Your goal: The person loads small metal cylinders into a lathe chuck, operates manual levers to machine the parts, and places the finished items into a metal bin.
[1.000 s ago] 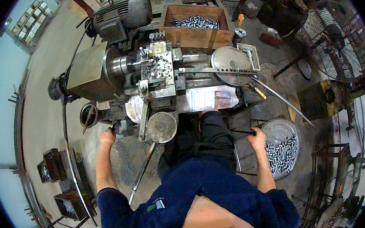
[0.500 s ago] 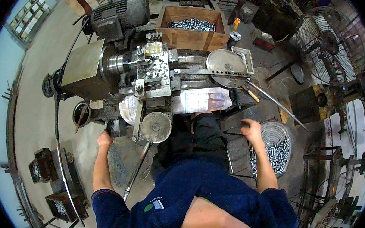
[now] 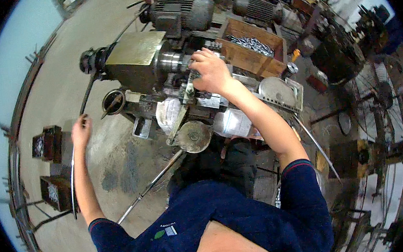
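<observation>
At the left, my left hand point(image 3: 81, 130) is closed around a long metal lever point(image 3: 73, 174) that slants down from the lathe's headstock point(image 3: 132, 58). My right arm reaches across the lathe. My right hand point(image 3: 210, 71) is at the tool slide, right beside the round spindle chuck point(image 3: 170, 62). Its fingers are curled, and whatever is between them is hidden. Below the slide sits a round metal disc point(image 3: 195, 136) with a long handle point(image 3: 156, 179) slanting down to the left.
Behind the lathe are a wooden box point(image 3: 253, 63) of small metal parts and an electric motor point(image 3: 181, 16). A round pot point(image 3: 113, 102) hangs left of the bed. Dark bins point(image 3: 46, 144) stand at far left. A large fan point(image 3: 373, 88) is at right.
My right hand has risen from beside the basket of metal parts to the chuck. My left hand has moved left from under the headstock onto the lever. The view has turned and shifted.
</observation>
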`<state>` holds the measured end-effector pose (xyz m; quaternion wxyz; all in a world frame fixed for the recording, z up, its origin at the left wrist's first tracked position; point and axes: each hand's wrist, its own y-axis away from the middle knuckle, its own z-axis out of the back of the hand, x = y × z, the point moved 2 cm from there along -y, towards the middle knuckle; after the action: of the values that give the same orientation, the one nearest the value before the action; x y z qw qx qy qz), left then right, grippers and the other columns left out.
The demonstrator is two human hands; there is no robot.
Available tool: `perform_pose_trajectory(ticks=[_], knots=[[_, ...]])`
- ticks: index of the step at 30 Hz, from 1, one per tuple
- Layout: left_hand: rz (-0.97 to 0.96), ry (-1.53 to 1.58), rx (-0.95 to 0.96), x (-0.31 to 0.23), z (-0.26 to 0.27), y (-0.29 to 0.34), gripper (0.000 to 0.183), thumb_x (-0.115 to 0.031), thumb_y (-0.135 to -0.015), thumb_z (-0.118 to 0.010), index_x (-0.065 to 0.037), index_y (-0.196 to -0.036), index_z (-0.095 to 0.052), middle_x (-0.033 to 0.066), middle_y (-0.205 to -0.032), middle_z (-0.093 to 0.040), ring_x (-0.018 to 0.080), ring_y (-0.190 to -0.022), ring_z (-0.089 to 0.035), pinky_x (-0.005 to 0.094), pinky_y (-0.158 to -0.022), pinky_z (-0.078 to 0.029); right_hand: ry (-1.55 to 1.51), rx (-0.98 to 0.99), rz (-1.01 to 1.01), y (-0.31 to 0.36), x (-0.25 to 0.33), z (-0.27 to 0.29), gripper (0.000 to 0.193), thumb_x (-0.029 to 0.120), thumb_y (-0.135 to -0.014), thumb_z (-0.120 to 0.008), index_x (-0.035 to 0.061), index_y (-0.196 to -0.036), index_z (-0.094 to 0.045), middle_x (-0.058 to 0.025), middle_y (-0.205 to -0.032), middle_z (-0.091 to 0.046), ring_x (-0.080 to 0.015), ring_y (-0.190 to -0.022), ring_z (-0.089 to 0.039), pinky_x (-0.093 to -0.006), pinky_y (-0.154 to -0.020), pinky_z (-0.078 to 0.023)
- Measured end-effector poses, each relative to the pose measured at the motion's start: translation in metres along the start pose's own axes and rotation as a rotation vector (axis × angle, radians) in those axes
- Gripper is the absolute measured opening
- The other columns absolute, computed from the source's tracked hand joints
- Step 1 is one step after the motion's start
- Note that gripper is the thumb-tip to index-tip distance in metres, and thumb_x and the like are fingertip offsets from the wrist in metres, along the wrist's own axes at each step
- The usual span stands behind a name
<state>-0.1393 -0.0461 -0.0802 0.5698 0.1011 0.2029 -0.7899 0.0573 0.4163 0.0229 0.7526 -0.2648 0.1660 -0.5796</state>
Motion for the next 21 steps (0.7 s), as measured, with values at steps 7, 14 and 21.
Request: perform_pose_trajectory(ticks=[7,14,21], knots=[[0.334,-0.374,-0.096,0.097,0.026,0.094,0.047,-0.05,-0.083,-0.051,-0.005,-0.092,-0.059,0.0184,-0.084,-0.063,0.0392,-0.078,-0.06,0.046,-0.068,-0.046,0.305,0.578,-0.042,-0.048,-0.006,-0.075,0.027,0.026,-0.057,-0.067,0.0085,-0.077,-0.069,-0.0117,-0.091,-0.065,-0.0276,-0.094,-0.058,-0.0398,-0.102,-0.032],[0.38,-0.282,-0.141,-0.059,0.007,0.152,0.05,-0.043,-0.074,-0.064,-0.001,-0.098,-0.059,0.0227,-0.082,-0.063,0.039,-0.079,-0.061,0.0446,-0.071,-0.048,0.26,0.532,-0.074,-0.043,-0.021,-0.094,0.023,0.024,-0.058,-0.064,0.0082,-0.073,-0.069,-0.0129,-0.083,-0.066,-0.0282,-0.089,-0.061,-0.0396,-0.102,-0.032],[0.303,-0.332,0.024,-0.061,0.018,0.135,0.044,-0.038,-0.075,-0.064,0.002,-0.092,-0.057,0.023,-0.08,-0.062,0.0384,-0.078,-0.061,0.0442,-0.069,-0.048,0.191,0.219,-0.031,-0.035,0.016,-0.026,0.021,0.02,-0.054,-0.061,0.004,-0.066,-0.067,-0.013,-0.075,-0.063,-0.0287,-0.085,-0.059,-0.0426,-0.102,-0.031]])
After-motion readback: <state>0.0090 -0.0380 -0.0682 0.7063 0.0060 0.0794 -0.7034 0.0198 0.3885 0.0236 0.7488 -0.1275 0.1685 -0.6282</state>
